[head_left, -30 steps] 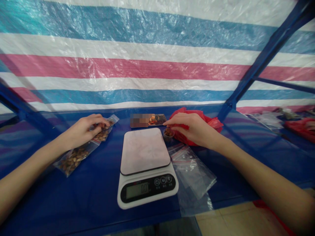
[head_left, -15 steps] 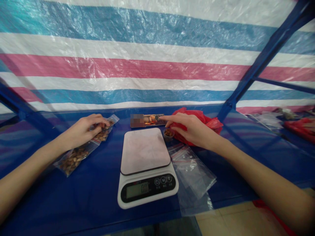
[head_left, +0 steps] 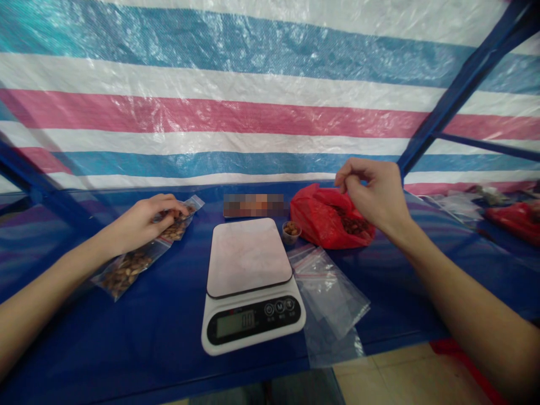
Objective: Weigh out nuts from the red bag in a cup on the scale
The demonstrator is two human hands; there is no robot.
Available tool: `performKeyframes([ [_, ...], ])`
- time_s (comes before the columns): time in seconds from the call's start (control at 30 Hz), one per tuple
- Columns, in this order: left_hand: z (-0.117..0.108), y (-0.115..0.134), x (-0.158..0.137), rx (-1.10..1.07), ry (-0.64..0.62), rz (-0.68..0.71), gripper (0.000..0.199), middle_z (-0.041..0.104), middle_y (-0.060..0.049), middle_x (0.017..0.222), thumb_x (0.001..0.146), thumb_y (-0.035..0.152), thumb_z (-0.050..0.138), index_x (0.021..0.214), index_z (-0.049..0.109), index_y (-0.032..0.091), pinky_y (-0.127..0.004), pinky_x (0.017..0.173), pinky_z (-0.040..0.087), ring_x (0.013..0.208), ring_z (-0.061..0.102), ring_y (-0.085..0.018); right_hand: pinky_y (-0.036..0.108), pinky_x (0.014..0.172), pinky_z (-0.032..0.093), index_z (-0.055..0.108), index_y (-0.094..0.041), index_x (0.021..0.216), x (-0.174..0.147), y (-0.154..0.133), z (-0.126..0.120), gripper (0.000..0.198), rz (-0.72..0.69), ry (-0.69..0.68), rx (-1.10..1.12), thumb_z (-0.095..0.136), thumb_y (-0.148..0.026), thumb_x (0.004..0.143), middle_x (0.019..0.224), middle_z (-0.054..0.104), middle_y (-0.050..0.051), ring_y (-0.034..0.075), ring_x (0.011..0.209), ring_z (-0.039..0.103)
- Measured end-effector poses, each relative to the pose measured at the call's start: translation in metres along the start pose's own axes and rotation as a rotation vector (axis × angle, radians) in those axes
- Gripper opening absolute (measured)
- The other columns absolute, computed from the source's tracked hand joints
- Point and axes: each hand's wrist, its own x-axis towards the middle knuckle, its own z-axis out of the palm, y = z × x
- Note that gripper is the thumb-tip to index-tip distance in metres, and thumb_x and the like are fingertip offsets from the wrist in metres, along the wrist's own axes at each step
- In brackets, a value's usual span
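My left hand (head_left: 147,224) rests on the left side of the table, fingers curled over a clear zip-lock bag of nuts (head_left: 172,229). Partly under that hand lies a second zip-lock bag of brown nuts or seeds (head_left: 129,269). My right hand (head_left: 371,188) is raised over a red plastic bag (head_left: 310,216) with dark reddish-brown pieces inside; its fingers are curled in, and I see nothing in them. Between the hands stands a white kitchen scale (head_left: 248,259), its pan bare and its display reading 0.0. A small clear cup of nuts (head_left: 291,229) is beside the pan.
Several flat, clear zip-lock bags (head_left: 331,292) overlap right of the scale, one hanging past the table's front edge. Behind the scale is a flat, partly blurred-out object (head_left: 255,206). Blue metal posts (head_left: 447,101) and a striped tarp (head_left: 236,112) enclose the blue table (head_left: 164,349).
My right hand has left the flat object behind the scale and moved up and right, its fingers curling in. The red bag's opening now shows. My left hand has stayed put.
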Motion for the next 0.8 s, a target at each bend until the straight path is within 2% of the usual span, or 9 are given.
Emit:
performKeyframes([
  [0.03,0.0,0.0,0.0,0.0,0.004,0.005,0.04,0.074,-0.01,0.111,0.1,0.038,0.044,0.108,0.077,0.018,-0.039,0.097,0.053,0.104,0.069,-0.027,0.03,0.056,0.043,0.07,-0.022,0.066,0.004,0.008,-0.004,0.031,0.034,-0.072,-0.034,0.047,-0.003,0.074,0.056,0.064,-0.001,0.018,0.051,0.057],
  [0.1,0.0,0.0,0.001,0.005,0.011,0.011,0.039,0.075,-0.01,0.11,0.099,0.038,0.044,0.107,0.078,0.018,-0.038,0.096,0.053,0.103,0.069,-0.026,0.03,0.054,0.042,0.068,-0.022,0.06,0.01,0.023,-0.005,0.029,0.035,-0.309,-0.098,0.047,-0.004,0.069,0.053,0.065,-0.001,0.018,0.049,0.057],
  [0.17,0.0,0.001,0.0,0.001,0.012,0.003,0.038,0.074,-0.009,0.11,0.1,0.037,0.045,0.107,0.077,0.018,-0.037,0.095,0.053,0.102,0.068,-0.026,0.029,0.056,0.044,0.074,-0.021,0.065,0.009,0.032,-0.001,0.03,-0.016,-0.505,-0.154,0.049,-0.004,0.067,0.061,0.073,-0.001,0.019,0.053,0.063],
  [0.23,0.0,0.002,0.0,-0.016,0.005,-0.003,0.037,0.074,-0.009,0.11,0.1,0.037,0.046,0.108,0.077,0.018,-0.036,0.095,0.053,0.101,0.068,-0.025,0.027,0.059,0.048,0.079,-0.022,0.076,0.005,0.036,0.006,0.037,-0.084,-0.608,-0.203,0.051,-0.001,0.064,0.074,0.08,0.0,0.02,0.064,0.071],
  [0.33,0.001,0.002,-0.001,-0.029,-0.002,-0.002,0.037,0.072,-0.008,0.109,0.1,0.036,0.047,0.109,0.077,0.018,-0.035,0.095,0.052,0.099,0.068,-0.024,0.027,0.078,0.057,0.082,-0.021,0.097,-0.006,0.037,0.016,0.053,-0.171,-0.642,-0.279,0.051,0.006,0.063,0.102,0.085,0.005,0.025,0.093,0.079],
  [0.4,0.0,0.002,-0.001,-0.027,-0.003,-0.005,0.037,0.071,-0.009,0.108,0.1,0.035,0.046,0.109,0.077,0.016,-0.035,0.095,0.052,0.099,0.068,-0.024,0.031,0.095,0.058,0.081,-0.019,0.113,-0.01,0.039,0.018,0.06,-0.201,-0.625,-0.323,0.051,0.007,0.068,0.121,0.082,0.01,0.028,0.111,0.077],
  [0.47,0.0,0.002,-0.001,-0.031,-0.002,-0.006,0.037,0.071,-0.009,0.107,0.101,0.035,0.046,0.109,0.077,0.016,-0.035,0.095,0.052,0.098,0.068,-0.024,0.036,0.106,0.056,0.079,-0.016,0.125,-0.012,0.04,0.019,0.064,-0.205,-0.636,-0.353,0.051,0.007,0.072,0.133,0.077,0.014,0.03,0.121,0.075],
  [0.63,-0.001,0.003,-0.002,-0.033,-0.003,-0.003,0.037,0.07,-0.008,0.108,0.101,0.035,0.046,0.109,0.077,0.016,-0.035,0.095,0.051,0.099,0.067,-0.024,0.047,0.112,0.055,0.076,-0.01,0.129,-0.011,0.037,0.022,0.054,-0.162,-0.649,-0.392,0.05,0.004,0.084,0.144,0.07,0.022,0.036,0.128,0.071],
  [0.8,0.001,-0.001,-0.002,-0.021,-0.014,0.008,0.036,0.07,-0.009,0.11,0.102,0.033,0.045,0.11,0.077,0.017,-0.035,0.095,0.052,0.101,0.067,-0.024,0.043,0.111,0.055,0.075,-0.011,0.125,-0.011,0.032,0.025,0.045,-0.143,-0.667,-0.421,0.045,0.0,0.093,0.14,0.072,0.02,0.033,0.127,0.072],
])
